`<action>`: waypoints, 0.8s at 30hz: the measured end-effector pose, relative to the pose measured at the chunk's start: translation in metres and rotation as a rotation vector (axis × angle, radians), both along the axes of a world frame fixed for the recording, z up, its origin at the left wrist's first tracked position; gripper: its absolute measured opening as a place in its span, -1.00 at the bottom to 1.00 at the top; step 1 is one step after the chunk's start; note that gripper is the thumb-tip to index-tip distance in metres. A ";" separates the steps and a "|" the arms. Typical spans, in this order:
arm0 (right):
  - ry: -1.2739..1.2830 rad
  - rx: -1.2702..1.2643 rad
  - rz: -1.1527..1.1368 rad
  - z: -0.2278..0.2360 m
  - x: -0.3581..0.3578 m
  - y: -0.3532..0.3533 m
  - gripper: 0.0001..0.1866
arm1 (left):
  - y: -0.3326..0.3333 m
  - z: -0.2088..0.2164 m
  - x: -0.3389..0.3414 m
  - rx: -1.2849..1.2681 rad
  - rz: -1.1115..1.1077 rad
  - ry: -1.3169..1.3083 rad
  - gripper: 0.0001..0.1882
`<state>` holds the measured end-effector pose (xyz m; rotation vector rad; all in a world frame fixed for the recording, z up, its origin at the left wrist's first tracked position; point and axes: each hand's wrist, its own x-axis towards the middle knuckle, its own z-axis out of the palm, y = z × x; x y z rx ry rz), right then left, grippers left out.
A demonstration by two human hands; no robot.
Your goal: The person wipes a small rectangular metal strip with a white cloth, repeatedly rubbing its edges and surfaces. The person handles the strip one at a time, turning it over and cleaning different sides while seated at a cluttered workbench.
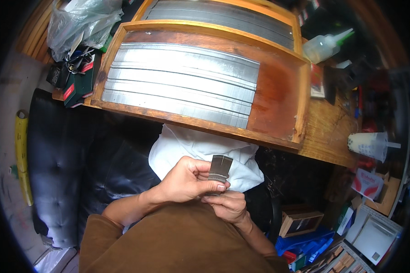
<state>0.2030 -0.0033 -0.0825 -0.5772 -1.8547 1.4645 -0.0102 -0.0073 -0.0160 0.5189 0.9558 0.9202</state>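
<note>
My left hand (184,181) pinches a small dark grey block (220,167) that looks like thin metal strips stacked side by side, with a ridged band near its lower end. Just below, my right hand (230,205) has its fingers closed at the block's lower end, partly hidden behind the left thumb. Both hands are in front of my brown shirt, over a white cloth (182,148) on my lap. Beyond them, a shallow wooden tray (278,107) holds rows of shiny silver metal strips (180,84) packed closely together, filling its left and middle.
Behind it stands a second wooden tray (241,7) of darker strips. Dark green boxes (80,84) and a plastic bag (84,27) lie left. A squeeze bottle (321,48) and a drink cup (368,144) stand right. A black padded seat (59,168) is at left.
</note>
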 end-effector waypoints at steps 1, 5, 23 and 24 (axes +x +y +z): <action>0.000 -0.006 -0.008 -0.003 0.000 0.001 -0.80 | -0.002 0.000 0.001 0.029 0.020 0.017 -0.76; -0.122 -0.068 0.028 -0.001 0.001 0.008 -0.81 | -0.011 -0.012 0.006 0.151 0.071 0.141 -0.77; -0.457 -0.482 -0.103 0.025 0.061 0.069 -0.85 | -0.002 -0.036 0.001 -0.244 0.122 0.126 -0.71; -0.306 -0.667 -0.087 0.031 0.063 0.070 -0.89 | -0.004 -0.038 0.002 -0.245 0.130 0.127 -0.71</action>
